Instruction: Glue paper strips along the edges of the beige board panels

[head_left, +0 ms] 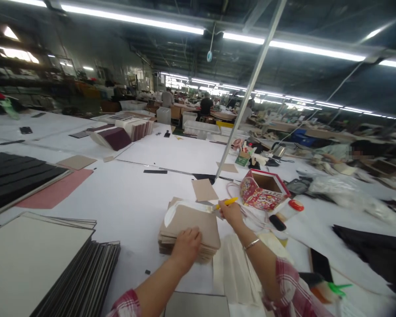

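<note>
A stack of brown cardboard pieces (191,220) sits in front of me on the white table. My left hand (187,246) lies on the top piece near its front edge, fingers resting on the board and holding nothing. My right hand (231,213) is closed around a brush with a yellow handle (230,201). The brush's pale tip meets the back right edge of the stack. A white layer (174,212), which looks wet, covers the back and left edge of the top piece. Just behind the stack lies a loose cardboard piece (204,190).
Grey-white boards with dark edges (36,259) are piled at the left. A patterned red box (262,193) stands right of a slanting metal pole (251,88). A red-lidded jar (293,209), a black phone-like slab (320,264) and black sheets (376,255) lie rightward. People work farther back.
</note>
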`<state>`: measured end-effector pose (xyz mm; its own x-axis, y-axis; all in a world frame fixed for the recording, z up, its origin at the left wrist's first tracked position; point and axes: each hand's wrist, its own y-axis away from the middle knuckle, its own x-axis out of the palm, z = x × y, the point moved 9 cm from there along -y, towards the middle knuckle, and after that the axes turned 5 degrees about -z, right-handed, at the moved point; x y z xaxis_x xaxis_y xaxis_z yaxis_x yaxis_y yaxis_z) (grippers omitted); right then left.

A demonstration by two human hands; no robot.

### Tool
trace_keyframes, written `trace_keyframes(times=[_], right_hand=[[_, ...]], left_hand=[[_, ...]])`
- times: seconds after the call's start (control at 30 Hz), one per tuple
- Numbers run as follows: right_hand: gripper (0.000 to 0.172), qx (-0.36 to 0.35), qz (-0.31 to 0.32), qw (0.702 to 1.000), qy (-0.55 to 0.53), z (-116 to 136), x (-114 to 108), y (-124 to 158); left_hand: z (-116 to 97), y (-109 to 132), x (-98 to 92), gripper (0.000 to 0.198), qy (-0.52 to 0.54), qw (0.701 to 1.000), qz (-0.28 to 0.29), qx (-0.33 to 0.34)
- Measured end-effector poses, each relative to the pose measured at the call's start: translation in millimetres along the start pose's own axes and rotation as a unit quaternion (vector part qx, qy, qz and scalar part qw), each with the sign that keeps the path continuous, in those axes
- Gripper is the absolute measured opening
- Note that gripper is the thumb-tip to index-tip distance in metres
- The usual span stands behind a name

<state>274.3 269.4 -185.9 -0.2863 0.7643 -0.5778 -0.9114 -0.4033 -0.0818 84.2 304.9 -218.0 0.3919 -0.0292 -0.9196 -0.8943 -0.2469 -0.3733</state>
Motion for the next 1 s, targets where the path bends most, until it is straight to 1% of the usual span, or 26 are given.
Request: trace_keyframes(times=[0.07, 0.1, 0.17, 0.23, 0.27, 0.33, 0.4, 0.43, 0.5, 0.57, 0.6, 0.63, 0.67, 0.7, 0.73, 0.77, 0.8, 0.83, 0.87, 0.9, 0.93, 0.97, 1.0], right_hand=[[0.026, -0.015, -0.015, 1.000, 0.003, -5.3, -24.3, 3.1], [0.026, -0.037, -0.016, 0.999, 0.002, -3.4, -30.7, 7.1], [0.027, -0.097, -0.005, 0.995, 0.008, 4.7, -34.0, 22.8], [0.026, -0.150, 0.017, 0.988, 0.018, 10.9, -32.3, 48.7], [0.026, -0.163, 0.030, 0.986, 0.021, 10.8, -32.2, 63.9], [0.027, -0.152, 0.053, 0.987, 0.013, 3.4, -38.1, 93.7], [0.028, -0.113, 0.059, 0.992, -0.016, -9.5, -53.4, 118.3], [0.028, -0.087, 0.049, 0.994, -0.041, -17.0, -64.7, 127.4], [0.031, -0.041, 0.006, 0.993, -0.109, -32.2, -90.7, 140.3], [0.035, -0.005, -0.046, 0.983, -0.176, -48.0, -112.6, 149.7], [0.038, 0.009, -0.062, 0.977, -0.202, -55.9, -118.9, 154.4], [0.040, 0.021, -0.070, 0.972, -0.222, -63.3, -121.5, 159.5], [0.040, 0.030, -0.068, 0.969, -0.235, -69.3, -120.4, 165.1], [0.040, 0.032, -0.059, 0.967, -0.244, -73.0, -116.3, 171.2], [0.038, 0.029, -0.043, 0.967, -0.248, -74.2, -109.8, 177.9], [0.036, 0.021, -0.023, 0.968, -0.248, -72.9, -101.8, 185.0], [0.033, 0.010, -0.002, 0.971, -0.240, -69.5, -93.1, 192.3], [0.030, -0.002, 0.016, 0.974, -0.227, -64.9, -84.9, 199.7], [0.027, -0.011, 0.029, 0.977, -0.209, -60.0, -77.5, 206.8], [0.025, -0.018, 0.036, 0.981, -0.189, -55.4, -71.9, 213.5], [0.023, -0.024, 0.036, 0.985, -0.168, -51.7, -68.5, 219.6], [0.022, -0.029, 0.033, 0.988, -0.151, -49.0, -66.7, 225.2], [0.021, -0.034, 0.029, 0.989, -0.138, -47.9, -66.3, 230.3]], left_hand=[[-0.8, -5.1, 0.2, 0.030, -0.004, 1.000, 0.008, 0.008], [-2.1, -7.8, 0.6, 0.031, -0.005, 1.000, 0.016, 0.014], [-4.7, -12.8, 0.4, 0.032, -0.009, 0.999, 0.031, 0.021], [-7.5, -17.2, -1.7, 0.032, -0.013, 0.999, 0.044, 0.027], [-8.7, -18.9, -3.1, 0.031, -0.015, 0.998, 0.049, 0.028], [-11.4, -20.9, -5.3, 0.029, -0.018, 0.997, 0.064, 0.031], [-15.5, -19.9, -5.3, 0.028, -0.019, 0.995, 0.086, 0.039], [-18.5, -18.1, -4.8, 0.028, -0.019, 0.994, 0.100, 0.046], [-27.6, -12.0, -4.6, 0.024, -0.020, 0.989, 0.127, 0.071], [-37.1, -4.4, -12.1, 0.013, -0.031, 0.986, 0.134, 0.094], [-40.3, -1.1, -21.3, 0.011, -0.041, 0.987, 0.122, 0.097], [-41.7, 1.8, -35.2, 0.013, -0.051, 0.990, 0.099, 0.089], [-41.2, 4.7, -54.1, 0.016, -0.059, 0.994, 0.063, 0.071], [-38.8, 8.4, -77.7, 0.016, -0.062, 0.997, 0.017, 0.042], [-34.7, 14.1, -105.2, 0.015, -0.055, 0.998, -0.039, 0.005], [-29.0, 22.8, -134.0, 0.013, -0.037, 0.994, -0.099, -0.039], [-21.9, 34.8, -161.5, 0.010, -0.006, 0.984, -0.156, -0.091], [-13.1, 50.3, -185.4, 0.008, 0.036, 0.966, -0.209, -0.151], [-4.3, 68.4, -202.7, 0.009, 0.085, 0.940, -0.250, -0.215], [3.5, 88.3, -213.4, 0.013, 0.141, 0.906, -0.287, -0.277], [9.2, 108.3, -216.2, 0.019, 0.204, 0.866, -0.314, -0.332], [12.2, 126.6, -211.6, 0.025, 0.270, 0.821, -0.333, -0.377], [12.4, 142.0, -200.8, 0.031, 0.338, 0.775, -0.342, -0.410]])
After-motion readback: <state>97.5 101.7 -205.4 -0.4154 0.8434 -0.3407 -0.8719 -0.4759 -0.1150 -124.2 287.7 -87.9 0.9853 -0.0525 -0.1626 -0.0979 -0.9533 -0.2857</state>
